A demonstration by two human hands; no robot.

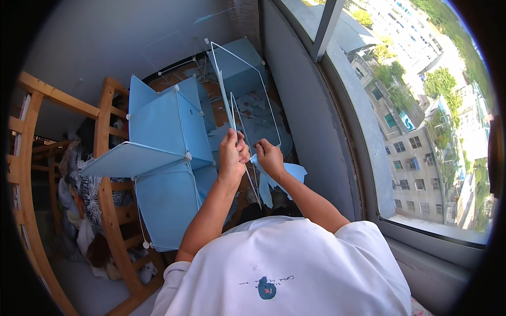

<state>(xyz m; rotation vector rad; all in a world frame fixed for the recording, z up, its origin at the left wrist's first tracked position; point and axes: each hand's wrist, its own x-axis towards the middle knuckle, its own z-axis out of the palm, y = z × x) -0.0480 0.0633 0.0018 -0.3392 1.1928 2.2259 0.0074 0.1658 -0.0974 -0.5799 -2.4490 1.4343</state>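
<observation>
My left hand (pixel 232 154) is closed around the edge of a white wire-framed panel (pixel 222 84), held upright and seen nearly edge-on. Another white wire frame stands open beside it, without a sheet filling it. Close by on the right, my right hand (pixel 270 158) has its fingers curled and pinched on a torn light-blue plastic sheet (pixel 295 172), whose ragged strips hang below the hand. How the sheet joins the frame is hidden by my fingers.
Left of my hands stands a light-blue cube storage rack (pixel 157 125) with white connectors. Torn blue scraps (pixel 254 113) litter the floor ahead, near another blue cube (pixel 243 68). A wooden bed frame (pixel 103 124) stands far left; a window (pixel 421 131) and wall bound the right.
</observation>
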